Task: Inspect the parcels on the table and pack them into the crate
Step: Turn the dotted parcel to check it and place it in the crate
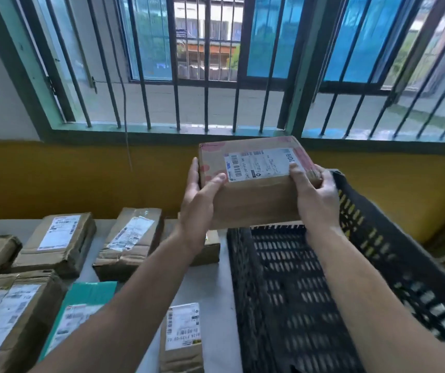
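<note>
Left hand (198,196) and right hand (315,196) hold the box (253,203), fingers (298,175) clamped on its ends (label up); a slip could drop it crooked into the crate (243,267).

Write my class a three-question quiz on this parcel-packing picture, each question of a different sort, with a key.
1. True or false: the left hand and right hand both grip the raised parcel.
2. On which side of the table does the black crate stand? A) the person's left B) the person's right C) the middle
3. Fill in: the odd-coloured parcel on the table is ____, not brown.

Key: 1 true; 2 B; 3 teal.
</note>
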`<action>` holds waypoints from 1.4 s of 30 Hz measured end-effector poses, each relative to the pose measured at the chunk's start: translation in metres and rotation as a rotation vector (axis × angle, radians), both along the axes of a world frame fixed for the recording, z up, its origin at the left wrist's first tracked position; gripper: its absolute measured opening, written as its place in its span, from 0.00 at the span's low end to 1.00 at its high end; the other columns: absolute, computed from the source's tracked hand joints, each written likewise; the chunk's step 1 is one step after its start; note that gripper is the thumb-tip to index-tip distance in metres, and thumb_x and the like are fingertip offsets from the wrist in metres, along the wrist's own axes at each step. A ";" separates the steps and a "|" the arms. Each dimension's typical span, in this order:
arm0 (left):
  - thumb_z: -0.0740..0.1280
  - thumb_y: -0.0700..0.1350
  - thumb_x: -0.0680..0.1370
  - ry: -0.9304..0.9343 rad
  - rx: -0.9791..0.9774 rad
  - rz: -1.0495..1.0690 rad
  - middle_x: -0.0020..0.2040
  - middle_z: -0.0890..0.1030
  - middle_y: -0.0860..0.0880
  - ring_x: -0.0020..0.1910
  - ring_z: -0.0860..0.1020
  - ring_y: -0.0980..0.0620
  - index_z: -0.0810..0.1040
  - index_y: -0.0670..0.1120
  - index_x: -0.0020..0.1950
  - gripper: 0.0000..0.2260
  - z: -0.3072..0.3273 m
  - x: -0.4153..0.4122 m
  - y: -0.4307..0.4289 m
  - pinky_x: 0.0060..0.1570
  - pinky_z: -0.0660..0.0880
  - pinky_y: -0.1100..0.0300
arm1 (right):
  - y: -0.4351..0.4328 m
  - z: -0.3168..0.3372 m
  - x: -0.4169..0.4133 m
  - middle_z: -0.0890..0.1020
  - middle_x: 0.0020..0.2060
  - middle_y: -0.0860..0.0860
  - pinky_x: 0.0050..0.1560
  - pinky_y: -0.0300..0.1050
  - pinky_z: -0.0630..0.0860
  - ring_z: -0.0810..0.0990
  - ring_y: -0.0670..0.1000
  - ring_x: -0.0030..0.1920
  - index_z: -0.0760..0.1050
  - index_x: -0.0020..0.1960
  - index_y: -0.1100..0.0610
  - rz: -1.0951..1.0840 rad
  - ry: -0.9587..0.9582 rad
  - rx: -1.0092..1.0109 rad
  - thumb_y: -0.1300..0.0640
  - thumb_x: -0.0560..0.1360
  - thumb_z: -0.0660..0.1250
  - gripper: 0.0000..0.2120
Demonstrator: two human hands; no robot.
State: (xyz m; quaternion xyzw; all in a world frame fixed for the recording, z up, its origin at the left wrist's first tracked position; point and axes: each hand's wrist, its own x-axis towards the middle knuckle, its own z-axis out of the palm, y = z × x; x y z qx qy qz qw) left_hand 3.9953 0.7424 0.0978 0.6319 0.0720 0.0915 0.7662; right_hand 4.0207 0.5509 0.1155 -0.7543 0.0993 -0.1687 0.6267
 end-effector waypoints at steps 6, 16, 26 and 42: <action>0.68 0.53 0.81 0.018 0.022 -0.055 0.65 0.77 0.55 0.62 0.78 0.53 0.53 0.60 0.82 0.34 0.000 0.026 -0.076 0.64 0.76 0.51 | -0.075 -0.005 0.026 0.76 0.62 0.48 0.62 0.50 0.74 0.74 0.51 0.63 0.69 0.72 0.49 -0.016 -0.009 0.008 0.37 0.76 0.67 0.29; 0.67 0.57 0.71 0.356 0.297 -0.043 0.76 0.64 0.47 0.69 0.70 0.44 0.61 0.56 0.81 0.38 -0.039 0.069 -0.156 0.70 0.70 0.43 | -0.162 -0.071 0.077 0.78 0.60 0.51 0.64 0.55 0.74 0.76 0.54 0.59 0.70 0.71 0.53 0.089 0.227 -0.064 0.41 0.77 0.68 0.27; 0.66 0.41 0.77 0.605 0.242 0.050 0.69 0.75 0.40 0.64 0.76 0.42 0.54 0.48 0.82 0.35 -0.084 0.101 -0.167 0.65 0.76 0.46 | -0.165 -0.134 0.114 0.75 0.67 0.57 0.66 0.57 0.75 0.76 0.61 0.65 0.73 0.72 0.53 0.190 0.458 -0.274 0.39 0.76 0.67 0.30; 0.61 0.37 0.75 0.649 0.196 0.060 0.56 0.83 0.44 0.55 0.80 0.44 0.75 0.48 0.68 0.21 -0.125 0.107 -0.179 0.48 0.77 0.57 | -0.167 -0.185 0.122 0.82 0.62 0.59 0.55 0.48 0.74 0.79 0.63 0.60 0.76 0.68 0.55 0.246 0.640 -0.214 0.51 0.80 0.66 0.19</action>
